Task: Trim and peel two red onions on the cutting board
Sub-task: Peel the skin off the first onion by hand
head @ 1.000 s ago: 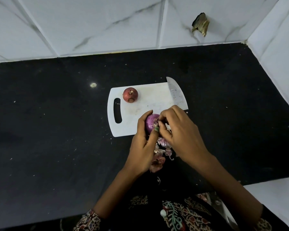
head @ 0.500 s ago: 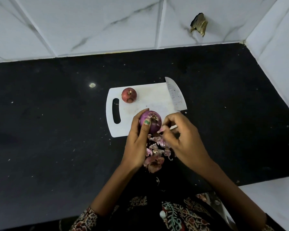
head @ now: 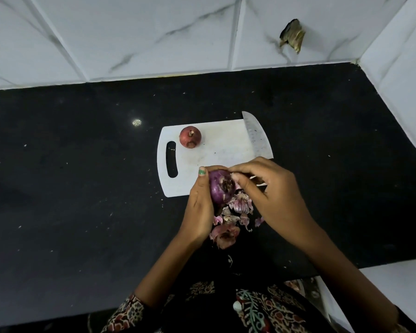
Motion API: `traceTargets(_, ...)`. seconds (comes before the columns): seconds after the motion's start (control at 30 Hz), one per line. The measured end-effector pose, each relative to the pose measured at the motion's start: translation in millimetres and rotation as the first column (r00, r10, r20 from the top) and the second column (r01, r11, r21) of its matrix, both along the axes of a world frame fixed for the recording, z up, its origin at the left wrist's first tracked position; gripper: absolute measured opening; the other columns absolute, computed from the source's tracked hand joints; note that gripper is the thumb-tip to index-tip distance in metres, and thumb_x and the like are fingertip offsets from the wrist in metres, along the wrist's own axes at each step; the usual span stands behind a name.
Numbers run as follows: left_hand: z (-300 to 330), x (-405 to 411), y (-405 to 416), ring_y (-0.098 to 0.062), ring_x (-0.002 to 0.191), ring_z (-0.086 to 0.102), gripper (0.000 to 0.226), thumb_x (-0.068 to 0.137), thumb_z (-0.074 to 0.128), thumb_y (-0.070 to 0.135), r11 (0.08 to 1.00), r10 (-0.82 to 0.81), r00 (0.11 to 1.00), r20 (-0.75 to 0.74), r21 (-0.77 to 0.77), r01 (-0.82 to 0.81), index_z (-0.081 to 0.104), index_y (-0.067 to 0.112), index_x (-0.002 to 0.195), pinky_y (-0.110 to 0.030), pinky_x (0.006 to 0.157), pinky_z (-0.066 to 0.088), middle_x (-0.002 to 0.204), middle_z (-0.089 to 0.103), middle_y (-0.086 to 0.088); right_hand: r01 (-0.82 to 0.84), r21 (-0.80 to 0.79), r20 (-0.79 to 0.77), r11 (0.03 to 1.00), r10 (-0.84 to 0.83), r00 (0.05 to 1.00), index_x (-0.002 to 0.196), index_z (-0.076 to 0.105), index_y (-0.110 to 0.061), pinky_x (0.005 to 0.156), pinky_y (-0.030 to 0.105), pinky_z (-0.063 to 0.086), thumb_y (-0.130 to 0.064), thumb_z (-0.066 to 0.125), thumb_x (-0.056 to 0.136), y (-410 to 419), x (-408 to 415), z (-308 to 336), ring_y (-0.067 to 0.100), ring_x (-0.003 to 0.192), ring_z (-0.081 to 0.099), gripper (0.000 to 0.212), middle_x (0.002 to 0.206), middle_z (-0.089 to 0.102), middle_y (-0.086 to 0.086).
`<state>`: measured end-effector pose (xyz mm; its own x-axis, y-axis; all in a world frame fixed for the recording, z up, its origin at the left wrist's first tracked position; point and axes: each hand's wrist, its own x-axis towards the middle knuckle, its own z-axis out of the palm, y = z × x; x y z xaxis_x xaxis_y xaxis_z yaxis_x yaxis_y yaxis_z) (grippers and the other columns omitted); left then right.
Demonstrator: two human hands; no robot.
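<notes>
Head view, the only one I have. My left hand [head: 198, 207] is curled round the onion [head: 221, 187], holding it up over the near edge of the board [head: 226, 150], trimmed end toward the camera. My right hand [head: 271, 191] pinches at the onion's upper right side, thumb and fingertips closed on what I take to be a strip of skin; the pinch itself is too small to make out.

A second onion [head: 190, 137], unpeeled, sits on the far left of the board near the handle slot. The knife [head: 257, 138] lies along the board's right edge, blade partly under my right hand. The peels [head: 231, 219] are heaped on the counter [head: 82, 188] just below the onion.

My worries: the bared onion looks slick, so a hard tug could twist it out of my left hand and onto the counter. My right hand works just above the blade, so a slip downward could meet steel. The skin may also tear short, leaving patches.
</notes>
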<state>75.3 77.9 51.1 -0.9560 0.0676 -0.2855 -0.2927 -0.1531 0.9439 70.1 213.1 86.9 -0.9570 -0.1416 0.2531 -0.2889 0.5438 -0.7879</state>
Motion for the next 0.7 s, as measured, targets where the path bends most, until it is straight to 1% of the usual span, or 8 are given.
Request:
traceTargets(0.07,1,-1,-2,-0.017,0.086,0.069,0.054,0.089,0.023,0.056,1.000,-0.013,0.999,-0.040,-0.011,0.012,0.066,0.023,0.089,-0.030,0.082,0.055,0.083,0.072,-0.001,-0.055,0.057,-0.051,0.997,0.058,0.997,0.100,0.073,-0.006,0.075,0.013,0.048,-0.019,0.062,0.086,-1,-1,0,0.006,0.085,0.060,0.022,0.089,0.067,0.001)
traceTargets(0.13,2,-2,-3,-0.021,0.086,0.068,0.057,0.091,0.021,0.055,0.999,-0.034,0.997,-0.072,-0.036,0.032,0.066,0.020,0.088,-0.034,0.086,0.054,0.081,0.071,-0.003,-0.106,0.113,-0.107,0.988,0.118,0.987,0.099,0.073,-0.005,0.075,0.013,0.049,-0.022,0.060,0.087,-1,-1,0,0.006,0.083,0.061,0.024,0.089,0.068,0.002)
traceTargets(0.2,1,-2,-5,-0.020,0.082,0.068,0.061,0.091,0.019,0.055,0.997,-0.054,0.995,-0.084,-0.067,0.049,0.066,0.017,0.087,-0.034,0.084,0.053,0.079,0.070,-0.005,-0.137,0.163,-0.159,0.977,0.164,0.974,0.097,0.074,-0.005,0.076,0.018,0.051,-0.024,0.058,0.086,-1,0,1,0.007,0.082,0.063,0.027,0.089,0.070,0.004)
traceTargets(0.3,0,-2,-7,-0.017,0.078,0.067,0.064,0.093,0.017,0.056,0.989,-0.077,0.994,-0.072,-0.129,0.067,0.067,0.018,0.085,-0.034,0.082,0.052,0.075,0.069,-0.004,-0.145,0.237,-0.217,0.961,0.198,0.956,0.095,0.074,-0.005,0.073,0.027,0.054,-0.023,0.060,0.086,-1,1,0,0.014,0.079,0.067,0.024,0.088,0.071,0.006)
traceTargets(0.37,1,-3,-8,-0.013,0.077,0.067,0.063,0.094,0.016,0.055,0.980,-0.083,0.993,-0.086,-0.187,0.066,0.068,0.019,0.083,-0.027,0.080,0.052,0.074,0.069,-0.001,-0.138,0.263,-0.224,0.955,0.200,0.954,0.093,0.074,-0.005,0.070,0.031,0.055,-0.021,0.059,0.087,-1,1,1,0.015,0.077,0.068,0.023,0.087,0.071,0.006)
traceTargets(0.47,1,-4,-10,-0.005,0.076,0.065,0.060,0.094,0.017,0.054,0.962,-0.091,0.990,-0.112,-0.265,0.058,0.067,0.027,0.077,-0.019,0.075,0.050,0.075,0.070,0.006,-0.143,0.265,-0.202,0.954,0.200,0.959,0.091,0.074,-0.005,0.068,0.030,0.056,-0.021,0.057,0.088,-3,1,2,0.014,0.075,0.067,0.024,0.086,0.071,0.005)
traceTargets(0.6,-4,-5,-15,-0.011,0.084,0.068,0.063,0.097,0.016,0.058,0.940,-0.127,0.984,-0.129,-0.333,0.077,0.068,0.025,0.086,-0.032,0.082,0.053,0.082,0.071,0.004,-0.168,0.160,-0.081,0.973,0.182,0.980,0.088,0.075,-0.006,0.068,0.023,0.052,-0.024,0.059,0.085,-3,-1,5,0.006,0.075,0.064,0.024,0.083,0.070,0.002)
traceTargets(0.7,-8,-4,-17,-0.013,0.086,0.068,0.061,0.099,0.017,0.056,0.929,-0.149,0.978,-0.145,-0.359,0.089,0.069,0.025,0.089,-0.036,0.082,0.053,0.084,0.071,0.004,-0.170,0.106,-0.004,0.980,0.171,0.985,0.085,0.075,-0.005,0.068,0.022,0.052,-0.017,0.066,0.080,-2,-3,7,0.008,0.076,0.063,0.016,0.081,0.070,0.001)
